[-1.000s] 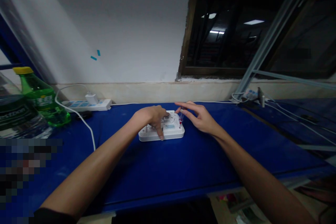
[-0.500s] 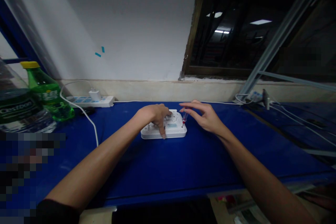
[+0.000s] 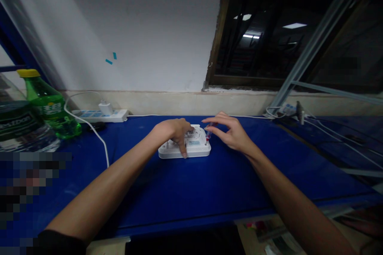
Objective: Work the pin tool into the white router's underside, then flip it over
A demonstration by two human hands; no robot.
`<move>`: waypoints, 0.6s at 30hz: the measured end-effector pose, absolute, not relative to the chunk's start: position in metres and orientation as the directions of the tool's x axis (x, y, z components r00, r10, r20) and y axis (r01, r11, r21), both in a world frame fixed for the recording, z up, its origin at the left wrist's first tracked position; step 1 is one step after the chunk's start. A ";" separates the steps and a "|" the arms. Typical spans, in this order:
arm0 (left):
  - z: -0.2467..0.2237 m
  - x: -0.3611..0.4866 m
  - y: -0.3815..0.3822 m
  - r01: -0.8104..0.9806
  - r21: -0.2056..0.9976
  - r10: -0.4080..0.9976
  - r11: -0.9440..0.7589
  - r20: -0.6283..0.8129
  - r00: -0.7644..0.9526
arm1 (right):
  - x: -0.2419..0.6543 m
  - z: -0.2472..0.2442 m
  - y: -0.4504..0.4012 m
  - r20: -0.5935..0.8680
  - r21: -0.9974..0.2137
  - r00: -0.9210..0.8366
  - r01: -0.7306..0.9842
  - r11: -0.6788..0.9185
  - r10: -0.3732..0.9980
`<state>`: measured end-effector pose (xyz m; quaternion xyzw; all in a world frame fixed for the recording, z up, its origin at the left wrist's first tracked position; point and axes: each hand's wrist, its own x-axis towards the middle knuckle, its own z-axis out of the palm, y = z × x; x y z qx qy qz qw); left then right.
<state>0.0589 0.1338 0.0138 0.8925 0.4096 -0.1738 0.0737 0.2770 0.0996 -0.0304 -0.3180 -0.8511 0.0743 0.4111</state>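
Observation:
A white plastic device [image 3: 196, 152] with a vented, labelled face lies flat on the blue table [image 3: 191, 191]. My left hand [image 3: 176, 133] is closed over its left part, thumb on the near edge and the other fingers across the top, pressing it to the table. At the device's right corner stands a small screwdriver [image 3: 208, 134] with a clear and red handle, its tip down on the casing. My right hand [image 3: 229, 130] pinches the top of that handle between thumb and fingers. The left hand hides part of the device's face.
On the left stand a green bottle [image 3: 44, 103] with a yellow cap and a large water bottle [image 3: 20, 123]. A power strip [image 3: 118, 115] with a charger [image 3: 105, 107] and white cable lies by the wall. Metal frame bars [image 3: 287, 83] and cables are at right.
The whole view has shifted slightly, so everything appears a little further left. Both hands keep their places on the device and the screwdriver.

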 end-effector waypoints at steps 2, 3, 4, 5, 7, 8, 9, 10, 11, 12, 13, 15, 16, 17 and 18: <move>0.014 0.059 0.134 0.758 -0.004 0.706 -0.652 -0.366 0.606 | 0.274 -0.031 0.099 0.689 -0.331 -0.449 0.503 0.798 0.569; 0.013 0.059 0.134 0.757 -0.001 0.705 -0.654 -0.364 0.609 | 0.272 -0.030 0.098 0.696 -0.309 -0.451 0.514 0.800 0.559; 0.013 0.059 0.134 0.754 0.000 0.703 -0.657 -0.361 0.613 | 0.271 -0.030 0.098 0.694 -0.293 -0.459 0.524 0.800 0.555; 0.013 0.059 0.134 0.751 -0.004 0.701 -0.661 -0.360 0.615 | 0.270 -0.029 0.096 0.687 -0.283 -0.469 0.530 0.799 0.555; 0.013 0.059 0.134 0.744 -0.016 0.698 -0.668 -0.361 0.619 | 0.271 -0.028 0.095 0.653 -0.311 -0.493 0.518 0.797 0.575; 0.013 0.059 0.134 0.743 -0.019 0.696 -0.669 -0.365 0.618 | 0.271 -0.028 0.094 0.628 -0.345 -0.507 0.498 0.795 0.590; 0.013 0.059 0.134 0.743 -0.017 0.694 -0.669 -0.371 0.617 | 0.272 -0.028 0.094 0.608 -0.383 -0.515 0.477 0.791 0.604; 0.014 0.060 0.134 0.744 -0.011 0.692 -0.668 -0.375 0.616 | 0.274 -0.029 0.095 0.592 -0.415 -0.519 0.460 0.785 0.617; 0.014 0.060 0.134 0.747 -0.006 0.693 -0.665 -0.378 0.614 | 0.275 -0.030 0.096 0.586 -0.434 -0.516 0.451 0.780 0.625; 0.014 0.060 0.134 0.750 -0.002 0.695 -0.661 -0.379 0.611 | 0.275 -0.031 0.097 0.593 -0.436 -0.507 0.452 0.779 0.626; 0.015 0.060 0.134 0.755 0.000 0.698 -0.656 -0.380 0.607 | 0.276 -0.032 0.098 0.611 -0.423 -0.493 0.459 0.782 0.620; 0.015 0.060 0.134 0.761 0.003 0.702 -0.649 -0.383 0.601 | 0.275 -0.033 0.099 0.650 -0.379 -0.469 0.482 0.790 0.598; 0.015 0.059 0.134 0.761 0.004 0.702 -0.649 -0.383 0.601 | 0.274 -0.033 0.099 0.661 -0.356 -0.468 0.493 0.794 0.586; 0.015 0.059 0.134 0.758 0.003 0.699 -0.652 -0.384 0.603 | 0.273 -0.032 0.098 0.664 -0.337 -0.473 0.502 0.796 0.579; 0.015 0.059 0.134 0.753 -0.001 0.697 -0.657 -0.382 0.607 | 0.272 -0.032 0.097 0.657 -0.329 -0.483 0.508 0.796 0.579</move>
